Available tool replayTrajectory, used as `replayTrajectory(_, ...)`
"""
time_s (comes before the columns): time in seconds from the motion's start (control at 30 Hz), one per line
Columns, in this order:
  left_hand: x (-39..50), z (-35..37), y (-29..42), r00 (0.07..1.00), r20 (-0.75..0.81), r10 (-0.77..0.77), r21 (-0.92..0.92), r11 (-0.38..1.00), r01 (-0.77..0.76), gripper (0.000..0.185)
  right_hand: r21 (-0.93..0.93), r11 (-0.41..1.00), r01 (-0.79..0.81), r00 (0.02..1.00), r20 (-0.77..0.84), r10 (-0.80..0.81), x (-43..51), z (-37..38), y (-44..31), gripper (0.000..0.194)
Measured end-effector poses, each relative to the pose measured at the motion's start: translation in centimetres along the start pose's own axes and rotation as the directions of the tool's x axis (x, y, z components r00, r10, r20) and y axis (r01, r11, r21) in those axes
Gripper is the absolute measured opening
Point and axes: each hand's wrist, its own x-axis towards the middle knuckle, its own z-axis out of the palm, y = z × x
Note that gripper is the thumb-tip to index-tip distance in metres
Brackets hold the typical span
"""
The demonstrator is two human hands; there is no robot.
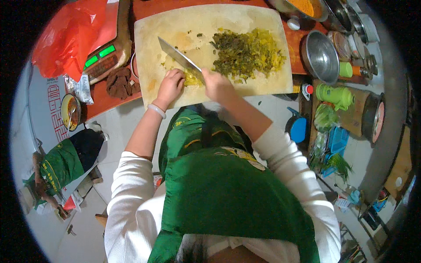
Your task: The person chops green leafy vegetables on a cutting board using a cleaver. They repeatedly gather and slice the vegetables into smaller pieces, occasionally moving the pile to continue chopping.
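My right hand [218, 84] grips the handle of a cleaver [181, 56], whose broad blade points up and to the left over a pale cutting board [177, 24]. Close to the blade, my left hand [170, 86] rests with curled fingertips against a small heap of yellow-green chopped vegetable [193, 79]. The blade partly hides this heap. On the board's right half lies a larger pile, dark green chopped leaves [230, 54] on its left and yellowish chopped stems [267, 52] on its right. A few loose bits are scattered on the board.
Left of the board are a digital scale [98, 64] under a red plastic bag [70, 36], a brown cloth [120, 83] and a bowl with a spoon [70, 111]. A steel bowl [320, 57] stands at right. Another person in a green apron [62, 161] is at far left.
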Motion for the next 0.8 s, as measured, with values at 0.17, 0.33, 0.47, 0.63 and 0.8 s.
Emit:
replayTrajectory(0.17,-0.7,-0.2,-1.2,0.998,-0.022,-0.065,-0.082,0.995,0.063,0.01,-0.032,0.989,-0.148,0.982,0.115,0.15,0.1,-1.3,-2.1,0.024)
replayTrajectory(0.33,-0.5,-0.5,-2.0,0.995,0.057,0.082,-0.066,0.995,-0.078,0.014,-0.063,0.976,-0.208,0.974,0.084,0.212,0.1,0.6,-2.6,0.021)
replayTrajectory(0.47,-0.5,-0.6,-2.5,0.991,-0.017,0.135,-0.173,0.975,-0.136,0.013,-0.107,0.961,-0.256,0.961,0.084,0.265,-0.2,0.6,-3.3,0.019)
replayTrajectory(0.63,-0.9,-0.8,-3.3,0.98,0.052,0.192,-0.152,0.971,-0.183,0.01,-0.158,0.933,-0.325,0.927,0.145,0.347,0.5,1.2,-5.0,0.022)
replayTrajectory(0.8,-1.0,-1.1,-3.5,0.981,0.002,0.194,-0.185,0.964,-0.19,0.007,-0.15,0.934,-0.324,0.922,0.173,0.347,0.6,1.7,-5.2,0.022)
